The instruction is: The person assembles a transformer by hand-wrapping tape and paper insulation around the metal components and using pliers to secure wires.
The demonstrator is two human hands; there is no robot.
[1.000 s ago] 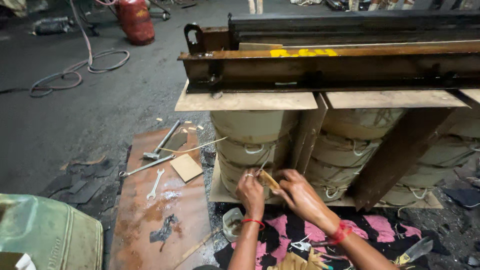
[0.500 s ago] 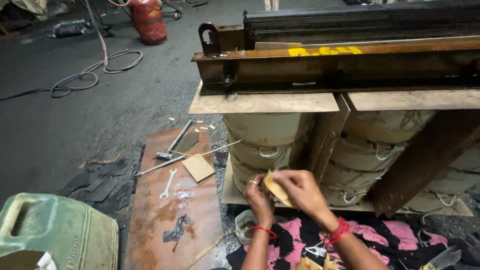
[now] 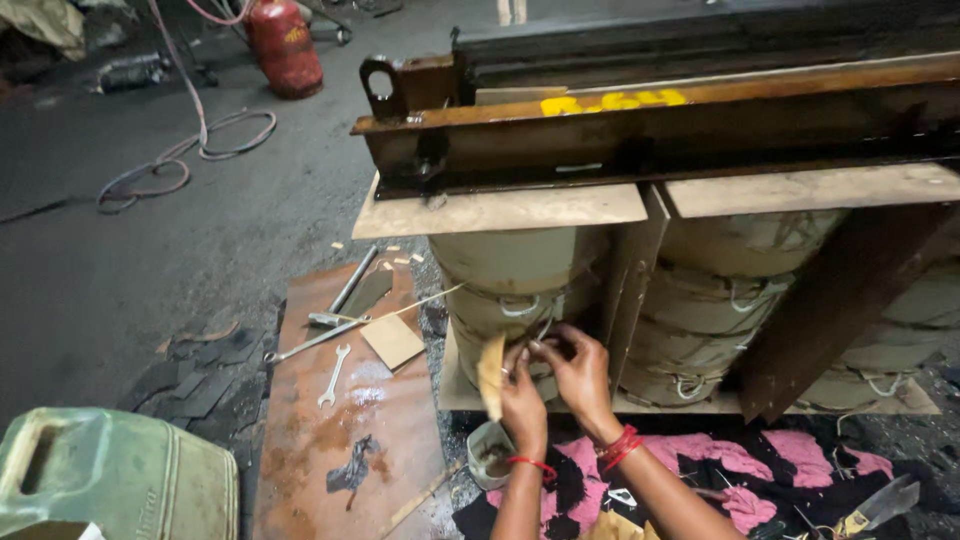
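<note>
red gas cylinder (image 3: 284,45), green jerrycan (image 3: 110,485), spanner (image 3: 333,375) on rusty plate (image 3: 340,450)

Bare forearms, with red thread bands on the left wrist (image 3: 529,464) and right wrist (image 3: 620,446).

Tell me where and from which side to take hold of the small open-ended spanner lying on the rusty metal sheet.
Take the spanner by its slim middle shank, coming straight down from above. It lies flat on the rusty sheet, clear of other tools, with wider jaws at both ends, so a pinch across the narrow shank likely sits surest.

Tan paper strip (image 3: 490,374) upright against the cream wrapped coil (image 3: 515,290), lower front.
</note>
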